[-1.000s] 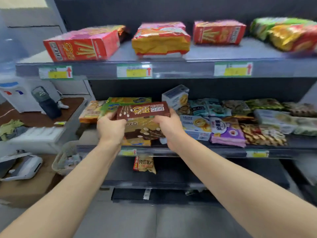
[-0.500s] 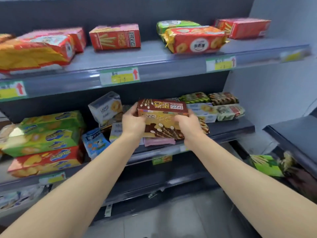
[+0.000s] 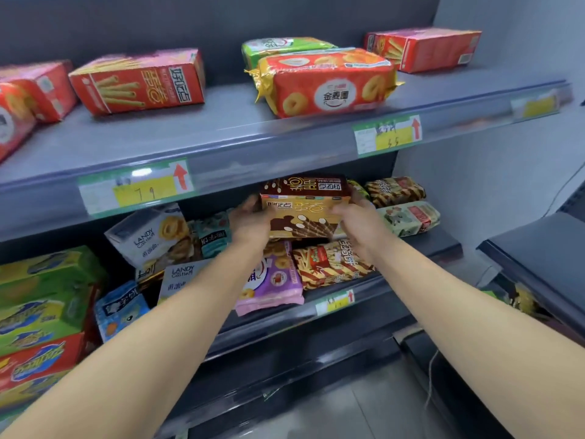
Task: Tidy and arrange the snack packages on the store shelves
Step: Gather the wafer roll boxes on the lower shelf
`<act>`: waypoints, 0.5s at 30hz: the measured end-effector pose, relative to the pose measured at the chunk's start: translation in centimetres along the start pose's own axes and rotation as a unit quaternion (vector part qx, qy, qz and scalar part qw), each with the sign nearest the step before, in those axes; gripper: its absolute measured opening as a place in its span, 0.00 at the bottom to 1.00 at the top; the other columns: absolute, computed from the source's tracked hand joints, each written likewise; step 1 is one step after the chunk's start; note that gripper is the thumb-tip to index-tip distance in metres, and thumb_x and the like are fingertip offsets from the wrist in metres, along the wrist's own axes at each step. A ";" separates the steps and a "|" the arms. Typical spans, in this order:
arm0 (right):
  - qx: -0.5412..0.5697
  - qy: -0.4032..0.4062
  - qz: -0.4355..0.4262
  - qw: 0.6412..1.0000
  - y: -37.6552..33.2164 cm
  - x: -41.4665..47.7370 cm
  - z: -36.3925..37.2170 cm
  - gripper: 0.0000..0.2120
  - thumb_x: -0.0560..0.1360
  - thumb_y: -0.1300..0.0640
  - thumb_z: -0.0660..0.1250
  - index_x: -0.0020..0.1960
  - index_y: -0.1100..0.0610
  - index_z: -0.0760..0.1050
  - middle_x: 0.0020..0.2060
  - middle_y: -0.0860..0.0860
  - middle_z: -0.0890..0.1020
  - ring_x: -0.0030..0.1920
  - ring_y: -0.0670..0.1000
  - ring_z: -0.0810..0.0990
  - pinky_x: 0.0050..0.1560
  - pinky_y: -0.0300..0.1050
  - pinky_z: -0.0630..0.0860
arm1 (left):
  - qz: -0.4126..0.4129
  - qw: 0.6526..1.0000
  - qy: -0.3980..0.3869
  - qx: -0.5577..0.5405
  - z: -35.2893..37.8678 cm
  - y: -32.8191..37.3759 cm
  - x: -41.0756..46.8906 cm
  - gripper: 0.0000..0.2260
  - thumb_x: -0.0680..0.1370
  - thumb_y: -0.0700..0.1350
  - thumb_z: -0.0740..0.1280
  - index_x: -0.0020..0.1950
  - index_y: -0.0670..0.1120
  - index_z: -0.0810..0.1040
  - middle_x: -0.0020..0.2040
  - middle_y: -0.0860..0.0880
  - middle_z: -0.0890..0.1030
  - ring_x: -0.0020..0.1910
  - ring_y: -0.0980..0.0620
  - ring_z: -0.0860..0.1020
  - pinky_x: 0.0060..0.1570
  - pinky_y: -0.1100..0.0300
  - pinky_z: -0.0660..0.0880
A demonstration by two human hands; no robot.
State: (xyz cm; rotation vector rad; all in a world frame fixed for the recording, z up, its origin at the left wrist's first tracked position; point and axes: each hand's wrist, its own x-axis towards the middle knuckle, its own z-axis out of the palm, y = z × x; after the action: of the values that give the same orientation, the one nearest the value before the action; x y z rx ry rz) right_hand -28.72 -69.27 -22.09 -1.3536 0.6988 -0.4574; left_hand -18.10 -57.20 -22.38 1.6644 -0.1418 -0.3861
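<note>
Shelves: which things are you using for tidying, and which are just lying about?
In the job: brown box, held by left hand and right hand; middle shelf.
Just lying about: price tag, side counter, floor.

Bright, even light — edges seemingly warped.
</note>
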 end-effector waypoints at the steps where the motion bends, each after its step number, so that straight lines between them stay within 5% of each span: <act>1: -0.001 0.000 -0.002 1.000 -0.1 0.8 -0.2 0.23 0.71 0.67 0.64 0.63 0.51 0.71 0.53 0.54 0.83 0.54 0.54 0.81 0.58 0.55 0.76 | 0.010 1.000 0.002 0.008 0.5 0.0 0.8 0.11 0.75 0.41 0.69 0.58 0.47 0.78 0.58 0.50 0.81 0.51 0.51 0.81 0.55 0.54 0.78; 6: -0.021 -0.020 0.013 0.999 0.4 4.8 -1.0 0.23 0.72 0.67 0.64 0.63 0.49 0.71 0.55 0.52 0.81 0.58 0.54 0.79 0.63 0.57 0.72 | 0.031 0.999 -0.010 0.029 1.9 -0.5 2.8 0.08 0.78 0.40 0.65 0.43 0.54 0.75 0.50 0.52 0.81 0.47 0.54 0.80 0.53 0.58 0.77; 8: -0.055 -0.030 0.010 0.998 0.6 6.1 -1.4 0.21 0.73 0.66 0.64 0.63 0.51 0.71 0.56 0.50 0.80 0.58 0.52 0.77 0.64 0.53 0.70 | 0.032 0.999 0.000 0.027 2.6 -1.1 3.8 0.07 0.78 0.40 0.65 0.44 0.53 0.76 0.51 0.51 0.82 0.50 0.52 0.81 0.56 0.54 0.78; 11: -0.078 -0.050 0.003 0.996 0.8 8.1 -1.9 0.16 0.73 0.65 0.64 0.58 0.52 0.73 0.54 0.51 0.80 0.47 0.49 0.77 0.51 0.43 0.72 | 0.025 0.999 0.043 0.020 3.6 -2.5 5.0 0.05 0.77 0.39 0.66 0.49 0.48 0.78 0.53 0.48 0.83 0.52 0.50 0.81 0.58 0.50 0.77; 15: -0.113 -0.111 -0.012 0.987 1.6 10.4 -2.8 0.20 0.74 0.66 0.63 0.65 0.54 0.73 0.58 0.50 0.80 0.54 0.48 0.77 0.55 0.40 0.71 | 0.009 0.996 0.084 0.003 4.8 -4.4 6.6 0.05 0.77 0.40 0.66 0.51 0.47 0.79 0.53 0.47 0.82 0.52 0.49 0.81 0.58 0.51 0.77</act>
State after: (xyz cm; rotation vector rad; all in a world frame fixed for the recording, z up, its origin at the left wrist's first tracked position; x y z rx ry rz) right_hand -23.29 -77.94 -25.84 -1.6000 0.5626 -0.2448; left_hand -14.13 -63.17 -28.18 1.6924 -0.0319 -0.2317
